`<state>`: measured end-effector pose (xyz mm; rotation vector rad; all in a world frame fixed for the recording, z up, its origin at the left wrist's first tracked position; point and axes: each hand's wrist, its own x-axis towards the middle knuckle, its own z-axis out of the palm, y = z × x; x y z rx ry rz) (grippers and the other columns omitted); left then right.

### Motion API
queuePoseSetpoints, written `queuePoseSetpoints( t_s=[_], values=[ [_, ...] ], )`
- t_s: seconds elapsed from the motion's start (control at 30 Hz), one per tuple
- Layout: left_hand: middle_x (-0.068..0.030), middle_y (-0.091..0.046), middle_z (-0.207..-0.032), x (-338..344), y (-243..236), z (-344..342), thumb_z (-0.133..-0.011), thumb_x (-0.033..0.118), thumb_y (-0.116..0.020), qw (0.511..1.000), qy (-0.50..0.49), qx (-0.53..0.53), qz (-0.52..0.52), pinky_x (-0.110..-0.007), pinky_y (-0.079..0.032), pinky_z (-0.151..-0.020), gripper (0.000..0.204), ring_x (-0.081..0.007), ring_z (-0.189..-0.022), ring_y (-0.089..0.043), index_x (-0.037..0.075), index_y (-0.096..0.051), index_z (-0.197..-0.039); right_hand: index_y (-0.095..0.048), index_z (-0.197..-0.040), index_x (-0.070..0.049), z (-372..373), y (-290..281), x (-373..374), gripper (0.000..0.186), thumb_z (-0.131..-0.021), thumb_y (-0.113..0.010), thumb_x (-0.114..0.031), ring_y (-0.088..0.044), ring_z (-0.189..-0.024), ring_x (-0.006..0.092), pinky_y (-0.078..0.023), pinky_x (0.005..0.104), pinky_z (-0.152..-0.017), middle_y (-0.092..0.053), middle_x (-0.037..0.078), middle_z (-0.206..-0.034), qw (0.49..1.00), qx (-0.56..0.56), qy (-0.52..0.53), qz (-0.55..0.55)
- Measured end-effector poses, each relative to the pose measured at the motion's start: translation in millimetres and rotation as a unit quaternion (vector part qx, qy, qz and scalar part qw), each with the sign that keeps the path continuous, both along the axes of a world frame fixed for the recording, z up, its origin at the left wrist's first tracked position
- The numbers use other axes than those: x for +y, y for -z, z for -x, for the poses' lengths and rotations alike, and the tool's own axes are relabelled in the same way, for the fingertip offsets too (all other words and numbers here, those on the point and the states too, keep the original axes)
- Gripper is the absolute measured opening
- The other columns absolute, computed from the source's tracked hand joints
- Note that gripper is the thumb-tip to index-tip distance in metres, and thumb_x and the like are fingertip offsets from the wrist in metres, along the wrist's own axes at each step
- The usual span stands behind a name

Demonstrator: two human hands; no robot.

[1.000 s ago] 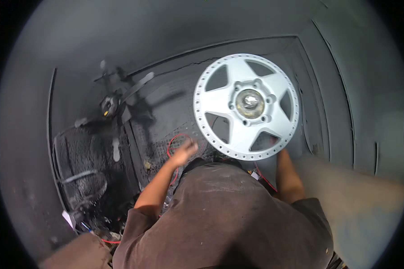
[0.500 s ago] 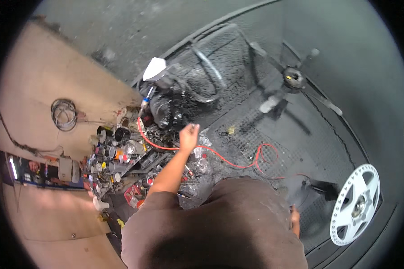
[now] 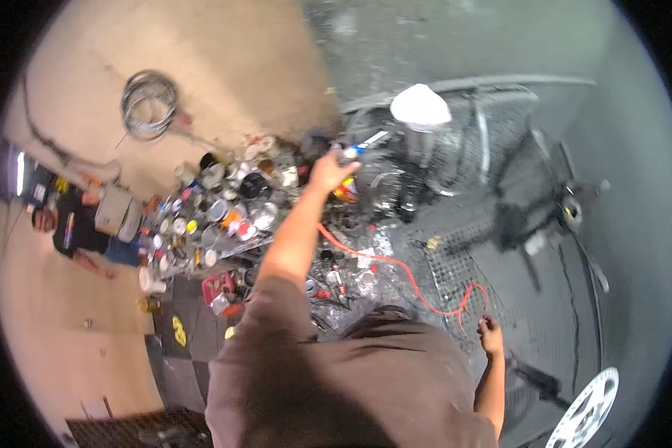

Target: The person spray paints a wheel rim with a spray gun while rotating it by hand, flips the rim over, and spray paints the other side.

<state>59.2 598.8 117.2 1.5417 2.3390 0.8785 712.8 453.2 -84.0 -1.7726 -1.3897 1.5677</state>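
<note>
My left hand [image 3: 331, 173] reaches out to the far side, fingers closed round the lower end of a spray gun, at its blue hose fitting [image 3: 358, 150]. Beyond it the gun's metal handle [image 3: 375, 139] slants up toward a white cup [image 3: 420, 108]. A thin red air hose [image 3: 407, 276] emerges from under my left forearm and curves over the floor to the right. My right hand [image 3: 490, 336] is low at my right side, fingers curled together, near the looped end of the hose. Whatever it holds, if anything, is too small to make out.
Paint cans and jars [image 3: 235, 216] crowd a bench at left. A white wheel cover [image 3: 590, 407] stands at lower right, a dark multi-armed stand [image 3: 571, 213] at far right. Coiled cable [image 3: 149, 104] hangs on the wall. Another person [image 3: 78, 224] is at far left.
My left hand has moved forward and closed at the spray gun's fitting. My right hand has risen further into view. The whole view has turned, and another person shows at left.
</note>
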Motion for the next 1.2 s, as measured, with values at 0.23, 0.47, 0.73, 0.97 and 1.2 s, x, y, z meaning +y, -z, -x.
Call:
queuePoseSetpoints(
  t_s=[0.23,0.47,0.73,0.97,1.2],
  values=[
    [-0.0202,-0.071,-0.109,-2,36,45,-0.074,0.053,-0.082,0.997,0.016,-0.065,-0.033,-0.044,-0.053,-0.09,0.065,-0.0362,-0.103,-0.068,0.006,-0.067,-0.115,-0.059,-0.132,0.001,69,-6,9,0.05,-0.089,-0.069,-0.023,-0.067,-0.109,0.0283,-0.051,0.0384,-0.094,-0.069,0.021,-0.116,0.973,-0.069,-0.219,-0.012],
    [-0.017,-0.07,-0.091,-22,-3,-11,-0.078,0.055,-0.077,0.999,-0.008,-0.023,-0.045,-0.049,-0.052,-0.076,0.049,-0.038,-0.089,-0.068,0.011,-0.066,-0.095,-0.052,-0.135,0.007,43,-16,39,0.048,-0.094,-0.066,-0.013,-0.062,-0.104,0.0238,-0.049,0.0354,-0.092,-0.066,0.019,-0.118,0.973,-0.069,-0.219,-0.01],
    [-0.0193,-0.069,-0.092,-88,-10,-92,-0.081,0.051,-0.076,0.989,-0.016,-0.149,-0.014,-0.052,-0.05,-0.073,0.049,-0.041,-0.089,-0.067,0.008,-0.061,-0.098,-0.049,-0.138,0.009,165,-129,123,0.048,-0.099,-0.063,-0.015,-0.058,-0.122,0.0286,-0.043,0.0381,-0.106,-0.061,0.022,-0.132,0.965,-0.004,-0.221,-0.139],
    [-0.0255,-0.065,-0.112,-128,40,-205,-0.09,0.039,-0.072,0.952,0.053,-0.302,0.011,-0.05,-0.048,-0.085,0.051,-0.0443,-0.105,-0.063,0.003,-0.051,-0.119,-0.037,-0.147,0.006,256,-203,127,0.061,-0.1,-0.062,-0.022,-0.044,-0.135,0.0282,-0.035,0.0389,-0.113,-0.045,0.021,-0.149,0.953,0.101,-0.139,-0.25],
    [-0.0262,-0.063,-0.112,-155,65,-281,-0.094,0.028,-0.068,0.937,0.078,-0.34,-0.003,-0.051,-0.047,-0.086,0.049,-0.044,-0.105,-0.063,0.003,-0.042,-0.127,-0.021,-0.153,0.007,251,-188,129,0.076,-0.101,-0.061,-0.031,-0.041,-0.136,0.0314,-0.029,0.0411,-0.116,-0.037,0.024,-0.152,0.957,0.139,0.042,-0.252]
  ],
)
